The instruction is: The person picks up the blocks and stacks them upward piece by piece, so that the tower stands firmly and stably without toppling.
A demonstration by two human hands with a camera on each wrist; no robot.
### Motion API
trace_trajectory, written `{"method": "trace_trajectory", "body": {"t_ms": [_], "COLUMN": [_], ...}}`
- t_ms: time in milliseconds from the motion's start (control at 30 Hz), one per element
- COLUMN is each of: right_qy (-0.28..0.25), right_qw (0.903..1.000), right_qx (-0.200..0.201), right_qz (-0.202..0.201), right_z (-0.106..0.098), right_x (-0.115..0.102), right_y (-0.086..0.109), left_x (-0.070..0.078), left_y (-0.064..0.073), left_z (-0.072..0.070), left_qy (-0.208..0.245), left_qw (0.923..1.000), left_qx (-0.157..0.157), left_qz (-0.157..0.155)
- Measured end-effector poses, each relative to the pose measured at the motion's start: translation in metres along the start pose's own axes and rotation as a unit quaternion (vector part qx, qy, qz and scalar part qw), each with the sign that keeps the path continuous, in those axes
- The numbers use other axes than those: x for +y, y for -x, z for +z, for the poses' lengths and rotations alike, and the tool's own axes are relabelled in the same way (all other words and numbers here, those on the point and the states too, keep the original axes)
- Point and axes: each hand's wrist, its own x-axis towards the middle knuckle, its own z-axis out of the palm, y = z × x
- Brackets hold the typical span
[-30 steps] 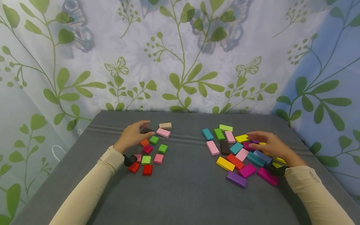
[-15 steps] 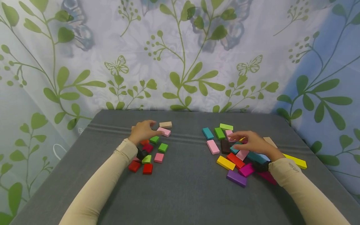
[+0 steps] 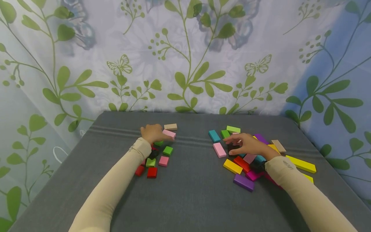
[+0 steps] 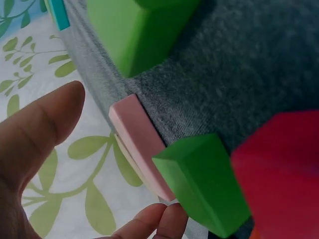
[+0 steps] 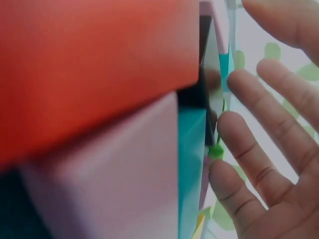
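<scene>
My left hand (image 3: 152,133) reaches over the left group of blocks, beside a pink block (image 3: 169,134). In the left wrist view its thumb stands apart from that pink block (image 4: 137,139), while the fingertips (image 4: 172,219) are close to its far end; contact is unclear. A green block (image 4: 202,184) lies in front. Over the right group, my right hand (image 3: 246,145) hovers above a dark brown block (image 3: 231,149), partly hiding it. Spread fingers, holding nothing, appear beside the dark block (image 5: 213,84) in the right wrist view.
A beige block (image 3: 170,127) lies behind the pink one. Red (image 3: 152,172) and green (image 3: 168,150) small blocks sit nearer. Right of centre are yellow (image 3: 233,166), purple (image 3: 244,182) and teal (image 3: 214,136) blocks. A patterned curtain hangs behind the grey table (image 3: 185,199).
My left hand has moved right, from near a dark block toward the pink block. My right hand has moved left across its group, uncovering yellow and beige blocks at the right.
</scene>
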Motion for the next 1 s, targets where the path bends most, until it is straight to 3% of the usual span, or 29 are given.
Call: {"method": "trace_trajectory", "body": {"t_ms": [267,600,1000], "right_qy": [0.026,0.054,0.072], "right_qw": [0.9993,0.9968,0.9951], "right_qx": [-0.028,-0.051,-0.053], "right_qz": [0.005,0.028,0.041], "right_z": [0.006,0.006,0.012], "right_x": [-0.001,-0.013,-0.024], "right_y": [-0.015,-0.026,-0.034], "left_x": [0.008,0.019,0.029], "left_y": [-0.012,-0.009,0.002], "left_z": [0.006,0.001,0.000], "left_qy": [-0.036,-0.060,-0.030], "left_qw": [0.9989,0.9975,0.9978], "left_qx": [-0.006,-0.001,-0.038], "left_qz": [-0.030,-0.039,0.045]}}
